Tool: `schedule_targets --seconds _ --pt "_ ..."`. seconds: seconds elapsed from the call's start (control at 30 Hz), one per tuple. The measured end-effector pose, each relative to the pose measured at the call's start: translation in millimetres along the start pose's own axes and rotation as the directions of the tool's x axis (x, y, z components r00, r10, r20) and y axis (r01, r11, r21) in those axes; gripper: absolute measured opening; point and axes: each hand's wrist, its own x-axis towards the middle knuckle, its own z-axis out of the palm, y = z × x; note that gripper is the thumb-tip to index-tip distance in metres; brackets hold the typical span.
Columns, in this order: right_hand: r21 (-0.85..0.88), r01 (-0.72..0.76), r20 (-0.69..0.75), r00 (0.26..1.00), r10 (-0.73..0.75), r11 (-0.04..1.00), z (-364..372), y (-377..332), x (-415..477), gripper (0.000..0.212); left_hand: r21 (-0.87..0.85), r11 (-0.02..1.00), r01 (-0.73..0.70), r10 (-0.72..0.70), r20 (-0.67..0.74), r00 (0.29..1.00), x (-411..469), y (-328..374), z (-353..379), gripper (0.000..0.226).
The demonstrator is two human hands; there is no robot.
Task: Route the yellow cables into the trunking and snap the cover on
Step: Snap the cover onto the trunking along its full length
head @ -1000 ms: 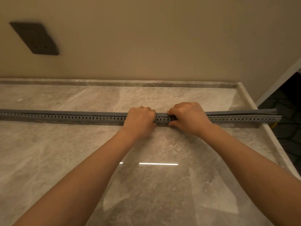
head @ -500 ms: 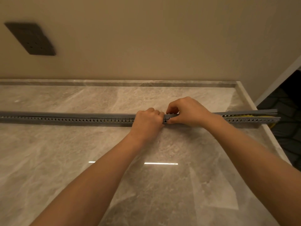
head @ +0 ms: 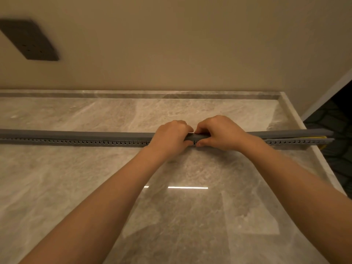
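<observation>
The left grip [head: 171,137] and right grip [head: 222,133] sit knuckle to knuckle. Each has its fingers curled over the grey cover [head: 76,134] and its thumb against the slotted near wall of the trunking [head: 76,142], squeezing the two together. Both forearms reach in from below. The trunking lies crosswise on the counter [head: 171,225]. At its right end the cover stands slightly lifted, with yellow cables [head: 314,138] showing beneath.

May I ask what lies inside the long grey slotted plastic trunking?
Yellow cables show inside the long grey slotted plastic trunking only near its right end, where the grey plastic cover strip sits raised. Elsewhere that cover hides it.
</observation>
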Motion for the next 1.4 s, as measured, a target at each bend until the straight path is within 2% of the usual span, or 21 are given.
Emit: schedule_targets --seconds 0.33,0.53,0.67,0.87,1.0,1.17,1.4 --pt "-0.146 0.064 -0.096 0.992 -0.079 0.987 10 -5 -8 0.023 0.176 0.984 -0.042 0.037 0.030 0.999 1 8 3 0.021" --pt "-0.241 0.086 -0.255 0.956 -0.148 0.967 32 -5 -23 0.025 0.136 0.991 0.014 -0.015 0.006 1.000 1 9 5 0.021" --pt "-0.296 0.166 -0.367 0.889 -0.273 0.941 38 1 -38 0.033 0.125 0.992 0.022 -0.023 0.008 1.000 2 8 5 0.021" --pt "-0.466 0.224 -0.329 0.854 -0.403 0.856 34 25 -50 0.048 0.001 1.000 0.019 -0.019 0.081 0.997 10 5 -7 0.021" --pt "-0.544 0.224 -0.337 0.825 -0.455 0.809 36 24 -47 0.035 -0.083 0.996 0.016 -0.004 0.141 0.990 17 0 -17 0.015" --pt "-0.561 0.143 -0.396 0.818 -0.417 0.815 37 14 -36 0.012 -0.129 0.991 0.023 0.004 0.202 0.979 24 -4 -24 0.016" --pt "-0.567 0.158 -0.393 0.810 -0.434 0.809 32 9 -33 0.014 -0.218 0.971 0.102 -0.059 0.194 0.979 23 -7 -23 0.023"
